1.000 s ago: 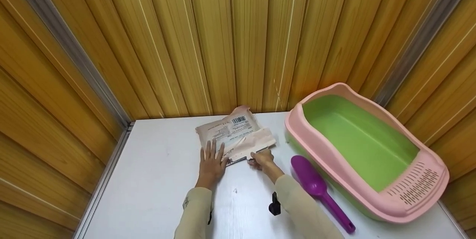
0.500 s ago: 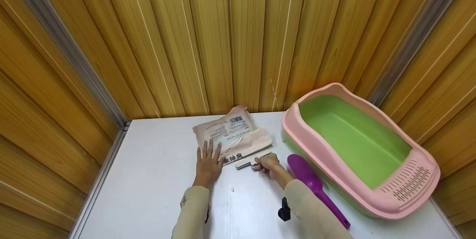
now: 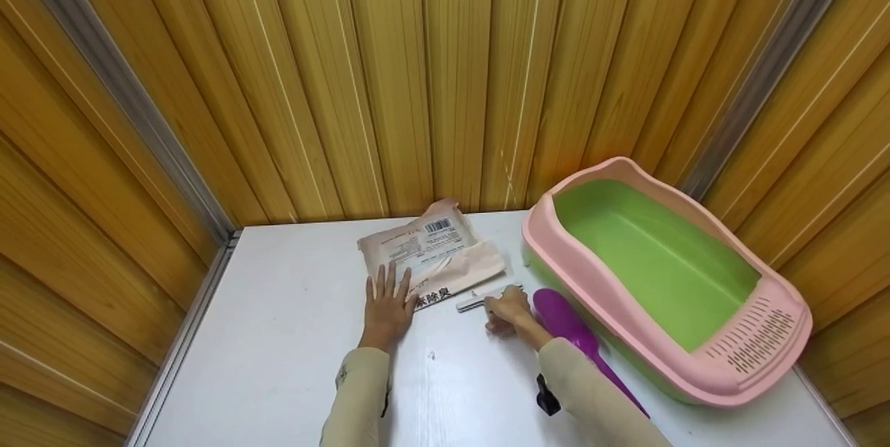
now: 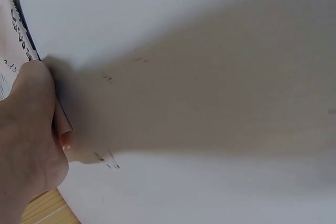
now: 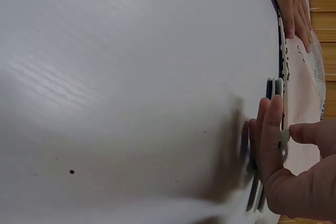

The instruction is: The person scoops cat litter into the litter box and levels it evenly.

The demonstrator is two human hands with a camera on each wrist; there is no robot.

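Observation:
A pale pink printed bag (image 3: 422, 245) lies at the back of the white table, its near edge folded over and lettered. My left hand (image 3: 388, 308) rests flat on the bag's near left corner, fingers spread. To the right, my right hand (image 3: 509, 309) pinches a narrow, pale, dark-edged strip (image 3: 471, 304) just off the bag's folded edge. In the right wrist view, the strip (image 5: 275, 86) sticks out past the fingers, and a small grey piece with a hole (image 5: 284, 145) shows at the thumb. I cannot tell what kind of thing the strip is.
A purple scoop (image 3: 563, 318) lies right of my right hand, its handle partly under the forearm. Beside it stands a pink-rimmed green litter box (image 3: 626, 308). Wood-patterned panels (image 3: 389, 85) close off the back and sides.
My right hand has drawn the strip away from the bag's near edge, rightward, baring dark lettering there. My left hand stays on the bag. The view has shifted slightly.

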